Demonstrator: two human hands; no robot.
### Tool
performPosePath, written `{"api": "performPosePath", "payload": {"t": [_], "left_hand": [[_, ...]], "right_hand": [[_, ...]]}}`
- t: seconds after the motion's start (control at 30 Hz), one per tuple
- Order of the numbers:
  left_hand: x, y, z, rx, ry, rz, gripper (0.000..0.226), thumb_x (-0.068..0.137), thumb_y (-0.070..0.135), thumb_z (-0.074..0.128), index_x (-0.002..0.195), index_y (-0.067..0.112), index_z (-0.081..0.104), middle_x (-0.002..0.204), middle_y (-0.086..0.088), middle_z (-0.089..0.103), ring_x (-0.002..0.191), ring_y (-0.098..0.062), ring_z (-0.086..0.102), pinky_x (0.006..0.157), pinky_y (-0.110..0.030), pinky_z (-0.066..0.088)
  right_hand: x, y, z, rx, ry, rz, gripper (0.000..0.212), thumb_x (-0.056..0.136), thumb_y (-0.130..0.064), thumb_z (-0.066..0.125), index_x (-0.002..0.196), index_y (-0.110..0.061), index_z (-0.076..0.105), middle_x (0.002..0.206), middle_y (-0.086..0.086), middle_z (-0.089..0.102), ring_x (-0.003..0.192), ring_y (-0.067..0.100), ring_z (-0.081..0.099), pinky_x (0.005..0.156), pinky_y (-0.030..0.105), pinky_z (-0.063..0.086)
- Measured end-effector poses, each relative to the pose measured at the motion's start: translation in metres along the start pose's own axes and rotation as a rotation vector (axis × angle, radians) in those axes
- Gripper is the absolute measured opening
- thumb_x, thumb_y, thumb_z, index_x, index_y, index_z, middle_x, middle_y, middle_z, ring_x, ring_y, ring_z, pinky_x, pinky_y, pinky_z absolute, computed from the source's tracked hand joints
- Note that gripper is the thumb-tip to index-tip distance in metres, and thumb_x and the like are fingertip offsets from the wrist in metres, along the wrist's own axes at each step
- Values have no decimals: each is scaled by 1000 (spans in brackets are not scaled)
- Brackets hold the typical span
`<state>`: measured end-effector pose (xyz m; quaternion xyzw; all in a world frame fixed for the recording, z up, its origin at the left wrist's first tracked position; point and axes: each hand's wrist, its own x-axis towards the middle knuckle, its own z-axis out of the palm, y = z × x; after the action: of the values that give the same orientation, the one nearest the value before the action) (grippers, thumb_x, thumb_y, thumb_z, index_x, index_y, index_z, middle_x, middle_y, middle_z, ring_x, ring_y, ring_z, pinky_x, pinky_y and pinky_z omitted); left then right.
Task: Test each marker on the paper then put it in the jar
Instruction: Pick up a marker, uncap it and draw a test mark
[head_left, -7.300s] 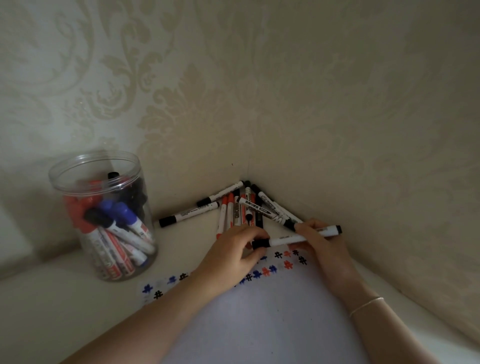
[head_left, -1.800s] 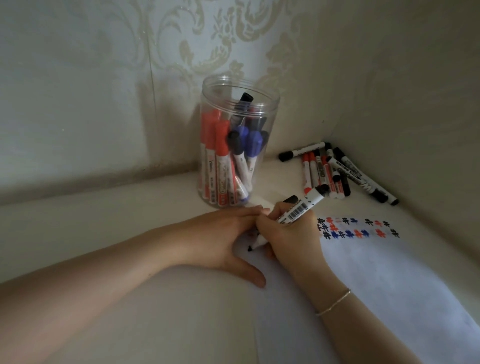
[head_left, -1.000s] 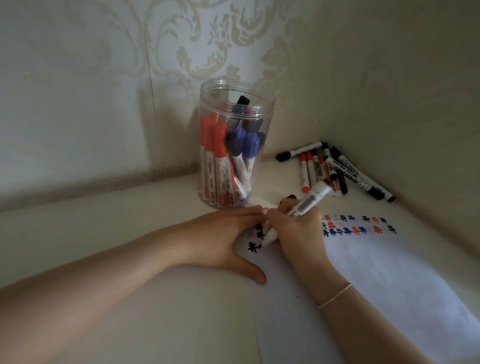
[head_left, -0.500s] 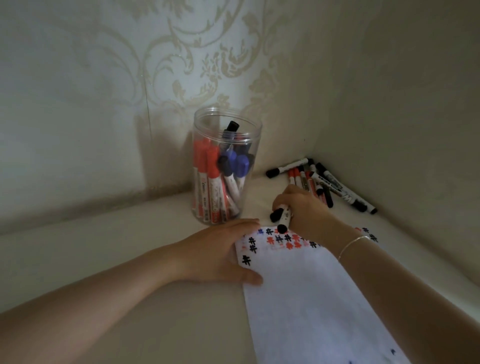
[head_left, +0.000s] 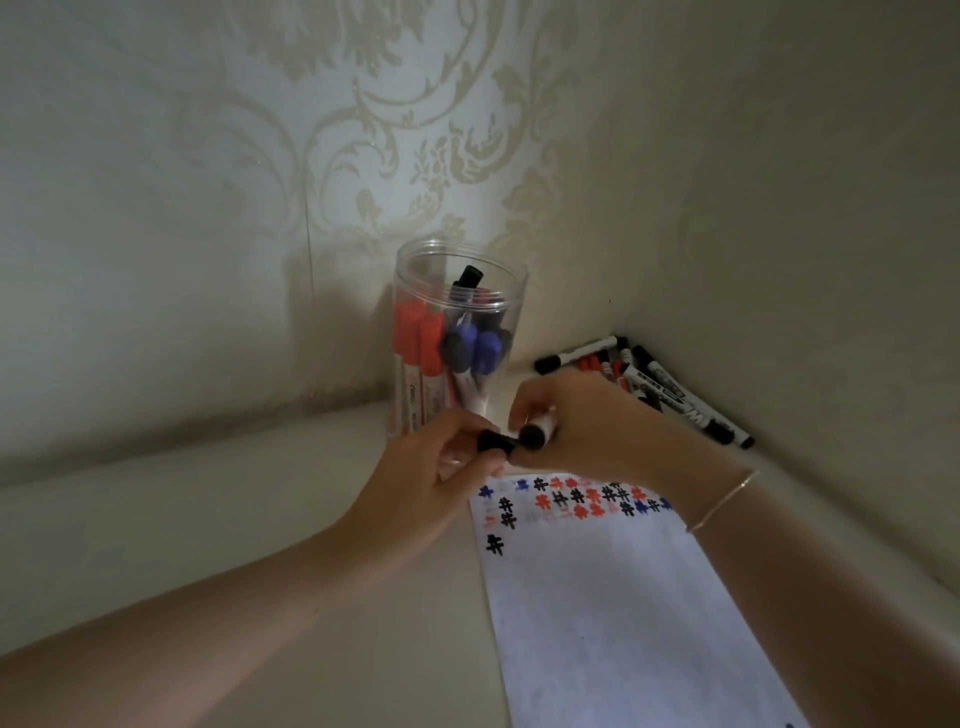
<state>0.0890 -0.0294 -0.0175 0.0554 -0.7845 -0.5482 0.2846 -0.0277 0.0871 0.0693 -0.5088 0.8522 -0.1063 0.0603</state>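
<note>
My right hand (head_left: 587, 431) grips a white marker (head_left: 537, 434) with a black end, held just above the paper's top edge. My left hand (head_left: 431, 473) pinches the small black cap (head_left: 492, 441) right against the marker's end. The white paper (head_left: 613, 613) lies below, with rows of black, red and blue hash marks along its top. A clear plastic jar (head_left: 457, 343) stands behind my hands, holding several red, blue and black markers. A heap of loose markers (head_left: 644, 384) lies in the corner to the right.
Two patterned walls meet in a corner behind the loose markers. The pale tabletop (head_left: 208, 519) stretches to the left of the paper. A thin bracelet (head_left: 722, 501) circles my right wrist.
My left hand lifted off the paper and now pinches the cap against the marker's end. My right hand rose from the paper's top edge with the marker.
</note>
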Motion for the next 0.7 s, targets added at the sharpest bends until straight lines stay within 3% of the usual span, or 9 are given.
{"api": "performPosePath", "payload": {"t": [0.03,0.13,0.23,0.37,0.5,0.6,0.7], "left_hand": [[1,-2,-1,-39,25,-6,11,87,15,67,94,21,61,88,6,74,84,-9,70,75,-23,55],[1,-3,-1,-141,66,-4,14,85,5,66,89,13,55,90,-1,74,86,-17,71,73,-27,56],[1,-2,0,-169,68,6,19,83,-3,66,84,11,53,90,-3,74,86,-18,72,72,-25,55],[2,-4,1,-168,65,7,21,83,-5,66,82,10,51,90,-4,74,86,-20,72,73,-30,57],[3,-6,0,-165,59,15,20,83,-6,65,83,7,51,89,-3,75,85,-19,72,72,-33,57],[3,-6,0,-169,29,26,19,83,-5,65,85,6,51,91,-3,74,86,-19,72,70,-30,57],[0,-4,0,-161,-27,25,18,84,5,68,88,15,53,88,-1,72,82,-15,71,67,-26,55]], "right_hand": [[1,4,0,187,84,40,16,81,-34,71,81,-24,59,83,-2,66,67,7,60,63,19,51],[-1,14,-1,1138,198,223,34,92,-40,53,79,-10,60,86,12,66,54,14,56,53,21,47],[-5,17,9,1620,169,268,35,94,-37,48,73,-9,54,69,10,58,48,16,49,52,27,44],[-5,7,24,1710,336,268,30,95,-15,46,66,-9,47,61,15,58,37,16,44,41,23,40],[-1,0,31,1651,486,235,29,95,-8,45,66,-5,46,62,20,55,33,17,41,38,23,37],[0,-1,35,1595,478,261,24,94,-8,45,71,-3,49,63,20,55,34,17,42,37,24,38],[1,-4,40,1560,335,284,20,94,-9,49,76,-3,50,66,16,57,37,15,42,36,23,38]]}}
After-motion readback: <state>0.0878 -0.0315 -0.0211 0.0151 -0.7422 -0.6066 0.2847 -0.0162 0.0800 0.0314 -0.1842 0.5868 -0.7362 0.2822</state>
